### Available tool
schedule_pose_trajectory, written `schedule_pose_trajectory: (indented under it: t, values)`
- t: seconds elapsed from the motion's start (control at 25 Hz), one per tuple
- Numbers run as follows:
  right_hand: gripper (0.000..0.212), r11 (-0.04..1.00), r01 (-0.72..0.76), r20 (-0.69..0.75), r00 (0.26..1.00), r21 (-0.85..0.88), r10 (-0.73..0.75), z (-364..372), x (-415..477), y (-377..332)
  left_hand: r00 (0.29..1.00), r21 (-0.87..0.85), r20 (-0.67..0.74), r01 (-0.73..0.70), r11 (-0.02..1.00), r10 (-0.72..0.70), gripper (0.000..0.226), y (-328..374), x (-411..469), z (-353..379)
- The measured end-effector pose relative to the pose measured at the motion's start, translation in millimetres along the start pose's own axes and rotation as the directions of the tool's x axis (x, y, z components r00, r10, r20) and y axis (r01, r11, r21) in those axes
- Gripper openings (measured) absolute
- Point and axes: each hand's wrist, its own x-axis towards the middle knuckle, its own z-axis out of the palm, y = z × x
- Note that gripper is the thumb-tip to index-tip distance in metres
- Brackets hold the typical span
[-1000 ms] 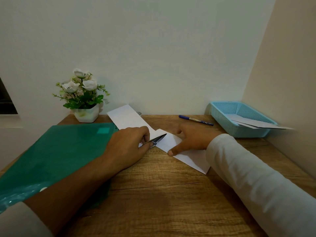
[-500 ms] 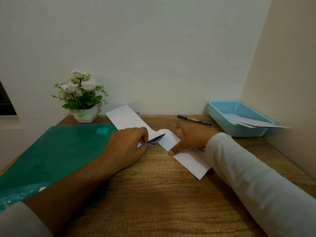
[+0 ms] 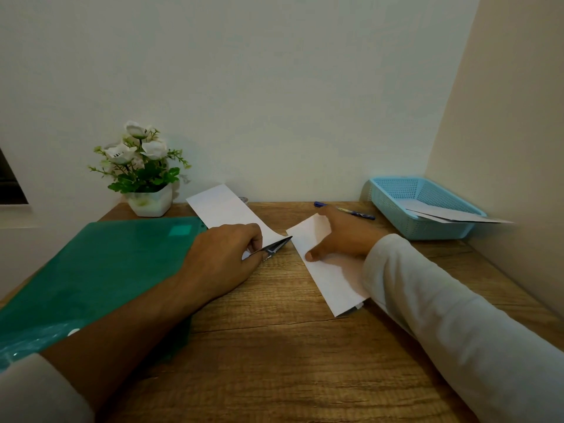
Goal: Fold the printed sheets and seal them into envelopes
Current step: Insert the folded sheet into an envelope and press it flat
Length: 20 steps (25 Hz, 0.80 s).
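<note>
On the table (image 3: pixel 274 361), a folded sheet (image 3: pixel 219 209) stretches toward eleven o'clock, its dark tip pinched in the left hand (image 3: pixel 222 257). Just apart at three o'clock, the right hand (image 3: pixel 348 239) lies flat, pinning what seems an envelope (image 3: pixel 323 270). Insertion looks next: the tip must meet the opening.

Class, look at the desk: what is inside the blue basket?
White papers lie in the basket, jutting out over its right rim. Whatever lies beneath them is hidden.
</note>
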Motion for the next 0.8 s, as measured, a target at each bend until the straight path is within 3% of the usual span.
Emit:
schedule_pose_trajectory:
  t: [0.12, 0.2, 0.28, 0.44, 0.6, 0.8]
  values:
    - [0.065, 0.984, 0.049, -0.021, 0.999, 0.170, -0.046, 1.0, 7.8, 12.7, 1.000, 0.021, 0.000, -0.007, 1.000, 0.007, 0.019, -2.3, 1.3, 1.0]
    - [0.030, 0.922, 0.077, -0.035, 0.997, 0.379, -0.068, -0.4, 9.8, 21.4, 1.000, 0.030, 0.011, -0.005, 1.000, 0.005, 0.024, -3.6, 3.0, 1.4]
    - [0.014, 0.840, 0.081, -0.035, 0.997, 0.537, -0.074, -3.2, 8.6, 28.7, 1.000, 0.036, 0.015, -0.004, 0.999, 0.003, 0.030, -3.6, 4.6, 1.7]
    - [0.022, 0.796, 0.129, -0.097, 0.991, 0.591, -0.088, -8.8, -3.3, 30.6, 1.000, 0.006, -0.004, 0.019, 1.000, -0.019, 0.028, -3.2, 6.5, 2.3]
    - [0.035, 0.684, 0.226, -0.194, 0.973, 0.694, -0.125, -9.6, -14.6, 27.7, 0.999, -0.029, -0.030, 0.033, 0.999, -0.034, 0.026, -2.4, 8.2, 3.3]
    - [0.033, 0.690, 0.259, -0.194, 0.966, 0.676, -0.172, -1.1, -15.9, 19.9, 0.998, -0.046, -0.042, 0.038, 0.998, -0.040, 0.024, 0.7, 7.7, 2.0]
